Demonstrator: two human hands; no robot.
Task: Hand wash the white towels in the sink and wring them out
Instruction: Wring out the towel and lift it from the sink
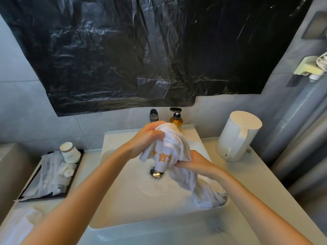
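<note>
So, left hand: I see its fingers clenched round the upper end of the white towel, which they hold up over the basin.
right hand: its fingers are wrapped round the same towel lower down, nearer me and to the right of the left fingers. The hands are apart, with bunched cloth between them.
white towel: it is twisted into folds between the two grips. A flat band with orange characters hangs just below the left fingers. Past the right fingers the rest trails down and lies heaped in the near right corner of the sink.
drain: shiny metal, straight under the printed band and lower than both sets of fingers. I cannot tell whether the towel's tip touches it. The basin floor around it looks wet and rippled.
black tap: just beyond the left fingertips, by the wall.
amber pump bottle: just behind the towel's top, partly hidden by it.
white kettle: on the counter, well to the right of the right fingers.
paper cups: stacked, well to the left of the left fingers, on the far corner of a dark tray that holds wrapped sachets.
second white cloth: blurred to me, on the counter outside the left forearm.
black plastic sheet: on the wall, high above both hands.
</note>
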